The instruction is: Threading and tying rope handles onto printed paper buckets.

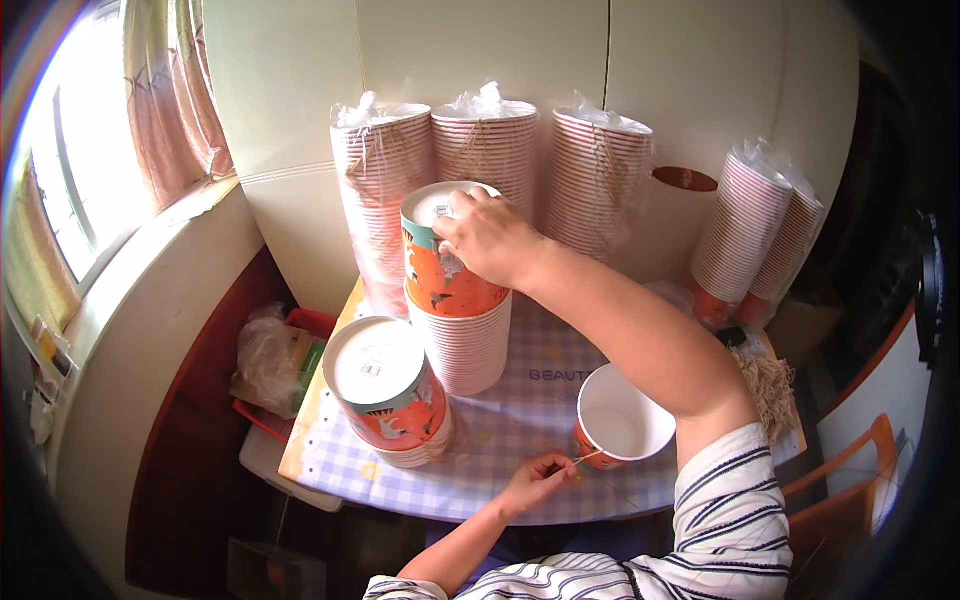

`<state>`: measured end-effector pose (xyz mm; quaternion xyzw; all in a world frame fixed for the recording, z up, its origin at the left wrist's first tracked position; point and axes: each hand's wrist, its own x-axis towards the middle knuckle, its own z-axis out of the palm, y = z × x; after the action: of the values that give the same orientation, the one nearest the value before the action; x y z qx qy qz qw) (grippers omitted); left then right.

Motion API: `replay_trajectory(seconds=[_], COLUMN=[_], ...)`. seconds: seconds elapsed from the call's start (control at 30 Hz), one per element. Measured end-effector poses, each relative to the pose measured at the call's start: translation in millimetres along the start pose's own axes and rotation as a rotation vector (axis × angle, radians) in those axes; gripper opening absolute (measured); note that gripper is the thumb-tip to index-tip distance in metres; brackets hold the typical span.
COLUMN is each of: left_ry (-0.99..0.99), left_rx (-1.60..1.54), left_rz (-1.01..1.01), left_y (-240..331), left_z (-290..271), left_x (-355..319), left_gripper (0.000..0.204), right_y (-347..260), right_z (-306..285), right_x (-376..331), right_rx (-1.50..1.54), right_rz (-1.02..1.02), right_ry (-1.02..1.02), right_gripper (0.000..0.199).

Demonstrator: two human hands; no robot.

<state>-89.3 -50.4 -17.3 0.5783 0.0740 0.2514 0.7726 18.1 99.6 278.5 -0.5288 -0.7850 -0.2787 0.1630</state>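
Presently the right hand (490,238) rests palm-down on the top cup (440,260), an orange and teal paper cup turned bottom-up, crowning the middle stack (465,340) at the centre of the tabletop (520,470). Its grip is spread over the cup's base, fingers curled at the rim.

At 6 o'clock from that stack, the left hand (535,482) holds a narrow pinch on a thin stick (588,458), whose tip touches the single upright cup (622,418), white inside, at 4 o'clock.

Count of loose stacks: two. The second, a shorter stack (390,395), also inverted, stands at 8 o'clock, just beside the first.

Count of plastic-wrapped cup sleeves: five. Three upright sleeves (490,150) stand against the wall at 12 o'clock; two leaning sleeves (755,230) sit at 2 o'clock.

A bundle of pale string (770,390) lies at 3 o'clock. A crumpled plastic bag (268,358) sits in a red tray (300,325) off the tabletop at 9 o'clock.
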Motion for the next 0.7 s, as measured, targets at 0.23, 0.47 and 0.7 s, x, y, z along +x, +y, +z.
replay_trajectory(seconds=[0.23, 0.47, 0.7], left_ry=[-0.028, -0.041, -0.018], left_rx=[-0.039, -0.004, -0.027], left_rz=[-0.033, -0.051, -0.007], left_y=[-1.1, -2.2, -4.8], left_z=[3.9, 3.9, 12.9], left_x=[1.5, 2.0, 7.4], left_gripper=[0.013, 0.013, 0.013], right_y=[-26.5, -8.0, 28.3], right_z=[-26.9, -37.2, -20.9], right_x=[1.6, 3.4, 2.1], right_rx=[-0.222, -0.383, -0.435], right_rz=[0.205, 0.398, 0.538], right_ry=[-0.284, -0.529, -0.604], right_gripper=[0.019, 0.016, 0.016])
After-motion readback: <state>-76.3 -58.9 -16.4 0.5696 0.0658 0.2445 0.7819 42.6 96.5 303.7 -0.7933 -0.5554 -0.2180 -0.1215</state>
